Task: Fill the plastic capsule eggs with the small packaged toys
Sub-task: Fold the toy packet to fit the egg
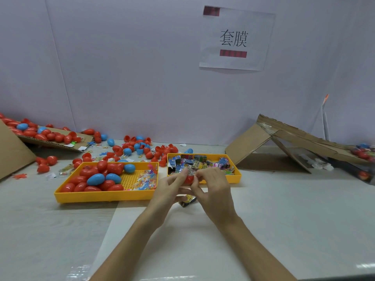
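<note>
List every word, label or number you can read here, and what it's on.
"套膜": white paper sheet on the back wall.
Red bars on that sheet: blurred, unreadable.
Toy packets in the right yellow tray: print too small to read.

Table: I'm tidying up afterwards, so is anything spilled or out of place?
Loose capsule eggs and halves lie scattered behind the left tray, not in it. A crumpled packet sits below the left hand and right hand, which hold a red egg. The cardboard box at right looks collapsed.
</note>
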Tool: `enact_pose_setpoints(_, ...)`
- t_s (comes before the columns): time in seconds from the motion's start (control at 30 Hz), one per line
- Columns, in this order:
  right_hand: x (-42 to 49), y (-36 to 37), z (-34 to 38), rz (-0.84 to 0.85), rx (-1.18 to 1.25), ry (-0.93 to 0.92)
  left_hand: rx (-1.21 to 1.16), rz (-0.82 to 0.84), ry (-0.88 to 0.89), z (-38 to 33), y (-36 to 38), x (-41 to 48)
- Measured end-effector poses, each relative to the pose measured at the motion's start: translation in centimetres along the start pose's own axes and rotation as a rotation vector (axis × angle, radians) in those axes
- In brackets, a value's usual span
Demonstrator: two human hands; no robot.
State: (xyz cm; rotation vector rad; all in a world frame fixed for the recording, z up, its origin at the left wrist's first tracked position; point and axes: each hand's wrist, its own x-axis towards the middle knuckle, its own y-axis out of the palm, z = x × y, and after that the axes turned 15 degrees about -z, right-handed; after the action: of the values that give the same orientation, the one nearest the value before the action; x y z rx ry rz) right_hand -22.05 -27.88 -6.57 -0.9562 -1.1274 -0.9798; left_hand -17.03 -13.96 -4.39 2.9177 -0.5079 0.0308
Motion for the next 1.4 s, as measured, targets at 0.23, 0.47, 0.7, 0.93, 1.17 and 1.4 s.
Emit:
enact_pose_setpoints(0.23,0.1,-0.2,0.1,-0.017,0.021,0.060,0.020,0.044,0.196,0.6,-0.8,0.7)
enact_pose_setpoints(0.47,0.3,-0.2,0.2,0.004,-0.004,0.042,0.046,-0.040,0.255,1.1,-0.7,0.9)
enact_pose_setpoints(0.7,0.2,-0.2,0.2,0.008,-0.019,0.010,0.059,-0.093,0.258,1.0,-0.6,0.8)
enact_pose_setpoints(0.93,0.0,0.0,0.8,-0.018,0.078,0.102,-0.114,-0.137,0.142,0.6,-0.9,0.8)
enact_pose_setpoints(1.17,-0.1,0.1,0.9,0.035,0.076,0.082,-0.441,0.032,-0.117,-0.1,-1.3,0.7)
enact_pose_setpoints(1.4,-0.2,0.1,0.7,-0.021,0.106,0.037,-0.532,0.104,-0.178,-0.4,-1.3,0.4)
